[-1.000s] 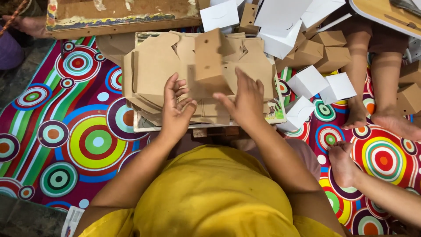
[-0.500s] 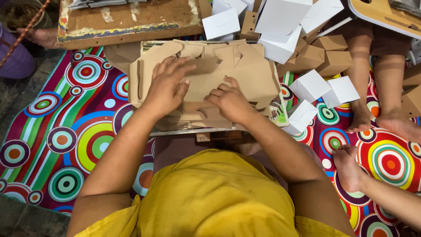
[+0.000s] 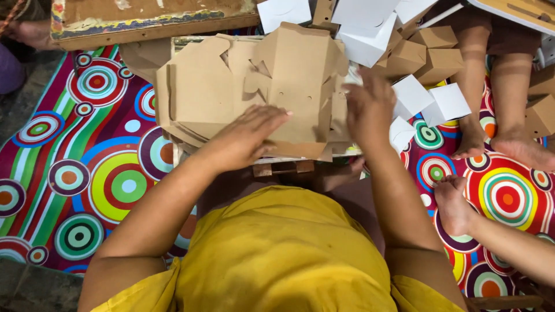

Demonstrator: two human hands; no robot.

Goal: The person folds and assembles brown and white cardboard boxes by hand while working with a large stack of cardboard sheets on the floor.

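**A:** Starting at the left, what do you have?

**B:** I see a mat with coloured rings [image 3: 87,173] covering the floor, and a worn wooden board [image 3: 144,20] along the top edge. Next comes the stack of flat brown cardboard box blanks [image 3: 196,92], lying on a low surface [image 3: 277,167] in front of the person in the yellow shirt [image 3: 277,254].

**A:** And the hands?

**B:** The left hand [image 3: 251,136] lies flat, fingers stretched and together, palm down on the half-folded brown carton [image 3: 300,75] on top of the stack. It grips nothing; I judge it presses the carton so the panel stays put. The right hand [image 3: 370,107] is at the carton's right edge, fingers loosely curved against the side flap. I cannot tell whether it pinches the flap or only pushes it.

**A:** So the carton sits where?

**B:** On top of the blanks, between both hands, one panel standing up at the far side.

**A:** Further right?

**B:** Finished boxes, white [image 3: 445,104] and brown [image 3: 439,58], lie heaped near another person's bare feet [image 3: 520,147]. A third hand [image 3: 454,205], someone else's, rests on the mat at the lower right.
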